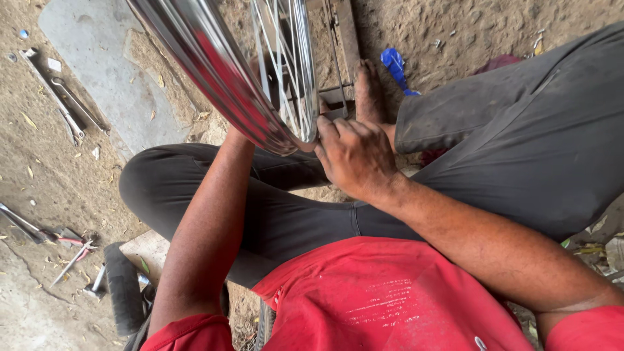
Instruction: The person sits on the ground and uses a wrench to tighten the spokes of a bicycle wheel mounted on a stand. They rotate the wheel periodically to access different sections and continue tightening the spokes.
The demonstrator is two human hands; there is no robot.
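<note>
I look down over a red shirt (383,305) and dark trousers (520,149) at a shiny spoked wheel rim (221,71) that rises out of the top edge of the view, between the knees. My right hand (354,156) lies against the lower side of the rim, fingers (328,130) curled together and pressed to the metal beside the spokes (286,71); it is mostly closed, but I cannot tell whether it truly grips the rim or only rests on it. My left forearm (208,234) runs up underneath the rim, and that hand is hidden behind the metal, so I cannot tell how open it is or what it holds.

The rim stands over the sandy ground (65,182), just above the bent left leg. A bare foot (369,88) rests on the ground beyond the right hand, with a blue object (394,65) just beside it. Two spanners (65,107) lie near the ground's upper left corner, beside a grey slab (110,71). Pliers with red handles (68,240) and other small tools lie at the left edge, near a black rubber piece (123,286).
</note>
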